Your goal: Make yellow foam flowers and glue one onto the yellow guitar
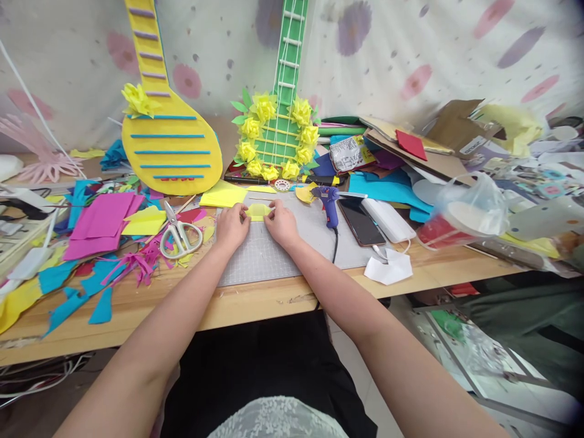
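A small piece of yellow crepe paper [258,212] stretches between my two hands just above the grey cutting mat [255,261]. My left hand [232,226] pinches its left end, and my right hand [281,222] grips the right end. Fingertips partly cover both ends. Behind the hands lies a larger yellow sheet [222,194]. White-handled scissors [180,238] rest on the table left of my left hand. To the right of my right hand, a purple glue gun [329,204] stands on the mat.
A yellow paper instrument [173,146] and a green one [286,128] with yellow flowers lean at the back. Magenta paper [103,222] and blue scraps lie left. A phone [362,220], white power bank [389,220] and bagged cup [460,222] are at right.
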`<state>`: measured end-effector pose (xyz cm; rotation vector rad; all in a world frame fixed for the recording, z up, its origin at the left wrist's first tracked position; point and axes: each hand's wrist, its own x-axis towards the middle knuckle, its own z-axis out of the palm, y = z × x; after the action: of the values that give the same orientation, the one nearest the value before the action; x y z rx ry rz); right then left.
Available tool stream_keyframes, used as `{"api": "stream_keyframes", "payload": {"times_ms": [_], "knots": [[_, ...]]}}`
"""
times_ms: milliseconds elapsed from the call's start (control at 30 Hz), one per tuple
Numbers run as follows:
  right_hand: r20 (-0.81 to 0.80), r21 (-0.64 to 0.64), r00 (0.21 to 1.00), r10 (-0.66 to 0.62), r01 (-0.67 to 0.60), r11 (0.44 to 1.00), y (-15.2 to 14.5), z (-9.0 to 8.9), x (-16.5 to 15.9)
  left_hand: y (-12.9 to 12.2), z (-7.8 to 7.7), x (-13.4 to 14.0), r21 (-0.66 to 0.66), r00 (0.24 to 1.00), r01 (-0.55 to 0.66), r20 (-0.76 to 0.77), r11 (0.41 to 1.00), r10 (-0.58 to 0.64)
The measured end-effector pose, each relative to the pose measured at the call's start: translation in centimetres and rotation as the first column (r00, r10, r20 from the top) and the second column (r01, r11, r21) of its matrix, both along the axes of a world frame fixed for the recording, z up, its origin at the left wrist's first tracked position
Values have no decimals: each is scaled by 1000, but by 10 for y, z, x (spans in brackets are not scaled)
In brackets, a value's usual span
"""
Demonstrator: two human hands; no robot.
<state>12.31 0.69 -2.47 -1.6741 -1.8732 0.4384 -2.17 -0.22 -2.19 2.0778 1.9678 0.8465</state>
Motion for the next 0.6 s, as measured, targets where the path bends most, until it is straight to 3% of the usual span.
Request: {"api": "stream_keyframes", "payload": {"times_ms": [600], "knots": [[116,10,993,-4,3,1000,-1,3,-1,-3,4,4,-5,995,12,-94,1000,-12]]}}
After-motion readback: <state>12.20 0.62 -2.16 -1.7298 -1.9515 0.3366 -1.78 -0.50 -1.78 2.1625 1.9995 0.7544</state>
